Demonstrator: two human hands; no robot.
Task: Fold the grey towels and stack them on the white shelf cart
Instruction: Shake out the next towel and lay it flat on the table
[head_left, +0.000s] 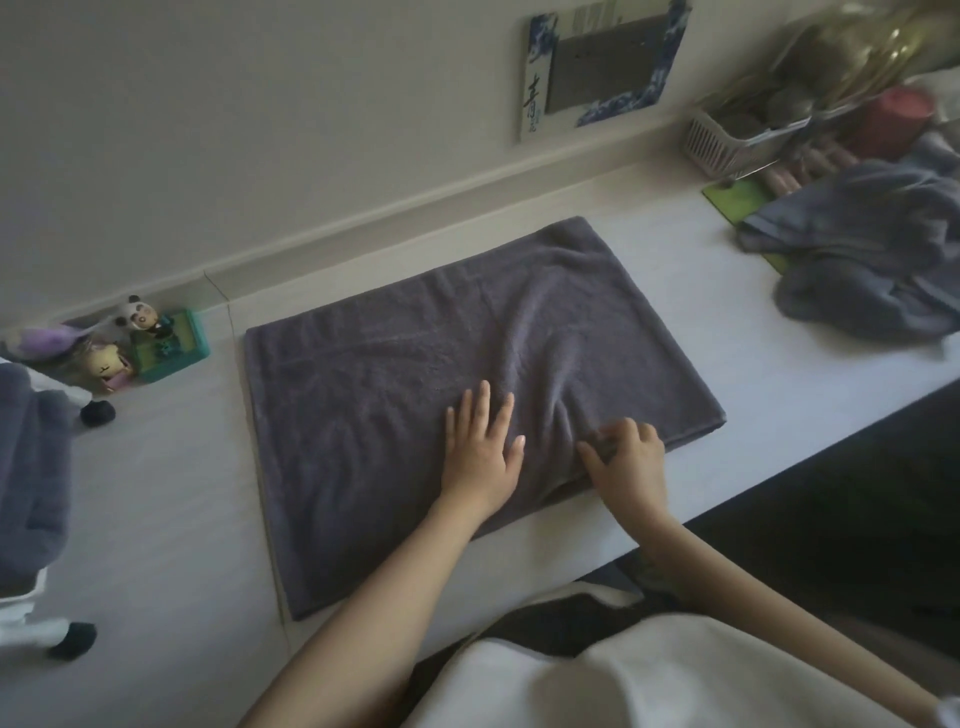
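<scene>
Resting flat, fingers spread, the left hand (480, 449) presses the grey towel (415, 384) on the table (156, 519); the right hand (626, 460) pinches its near edge.

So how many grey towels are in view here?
3: flat towel mid-table under both hands, crumpled towel far right, folded towel at left edge. More may be out of frame.

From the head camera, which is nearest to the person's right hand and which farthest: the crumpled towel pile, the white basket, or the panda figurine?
Measured from the right hand, which is pinching the near edge of the flat grey towel:
1. Crumpled towel pile, to the right, on the tabletop.
2. White basket, beyond the pile, by the wall at the far right.
3. Panda figurine, far left by the wall.
</scene>
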